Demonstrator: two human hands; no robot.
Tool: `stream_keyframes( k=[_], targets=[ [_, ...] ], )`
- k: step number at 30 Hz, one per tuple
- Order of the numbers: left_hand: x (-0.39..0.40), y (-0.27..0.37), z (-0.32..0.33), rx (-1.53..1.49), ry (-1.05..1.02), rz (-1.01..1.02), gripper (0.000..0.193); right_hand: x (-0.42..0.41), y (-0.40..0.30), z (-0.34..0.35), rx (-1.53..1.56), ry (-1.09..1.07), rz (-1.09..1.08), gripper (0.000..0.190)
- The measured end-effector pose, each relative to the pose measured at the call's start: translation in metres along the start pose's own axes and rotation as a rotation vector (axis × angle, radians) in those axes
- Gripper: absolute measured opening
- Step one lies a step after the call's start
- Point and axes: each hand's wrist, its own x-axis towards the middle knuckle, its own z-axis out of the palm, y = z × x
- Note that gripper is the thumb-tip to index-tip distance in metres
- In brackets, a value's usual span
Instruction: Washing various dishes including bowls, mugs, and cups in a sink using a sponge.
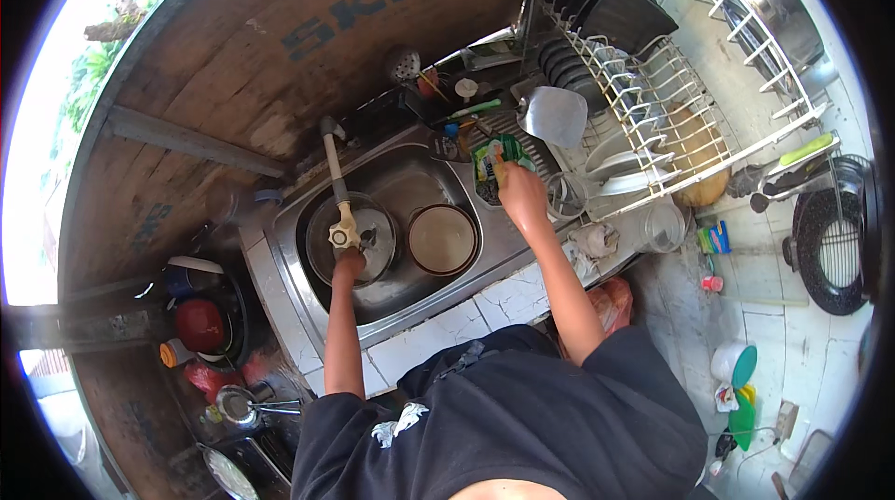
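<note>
My left hand (349, 264) reaches into the steel sink (419, 301), just below the cream tap (342, 234). The tap hides part of it, and its fingers cannot be made out. Under that hand sits a round metal pan (383, 259) with water in it. Beside the pan rests a brown-rimmed round dish (442, 240), also in the basin. My right hand (523, 198) is over the ribbed drainboard, its fingers closed around a small orange-yellow item (499, 168), perhaps a sponge. Right behind that item lies an opened green packet (514, 147) bearing writing.
A clear glass container (565, 196) stands close to my right hand. Beyond are a broad metal turner (554, 115) and a white wire dish rack (657, 108) with plates. A crumpled cloth (596, 240) lies on the white tiled counter edge (514, 301). Pots (201, 325) stand left.
</note>
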Motion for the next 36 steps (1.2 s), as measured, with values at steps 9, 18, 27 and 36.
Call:
stream_keyframes(
  k=[9, 18, 27, 36],
  targets=[
    [-0.111, 0.091, -0.034, -0.114, 0.638, 0.122, 0.023, 0.032, 0.059, 0.074, -0.222, 0.030, 0.248, 0.033],
    [-0.122, 0.135, 0.072, -1.220, -0.017, -0.098, 0.019, 0.018, 0.035, 0.056, -0.164, 0.137, 0.052, 0.014],
    [-0.032, 0.124, 0.140, -0.288, 0.459, -0.227, 0.034, -0.034, -0.014, 0.011, 0.166, 0.392, -0.430, 0.014],
    [-0.048, 0.137, 0.144, -0.337, 0.698, 0.161, 0.025, -0.071, -0.012, 0.097, 0.912, -0.233, 0.007, 0.011]
  ],
)
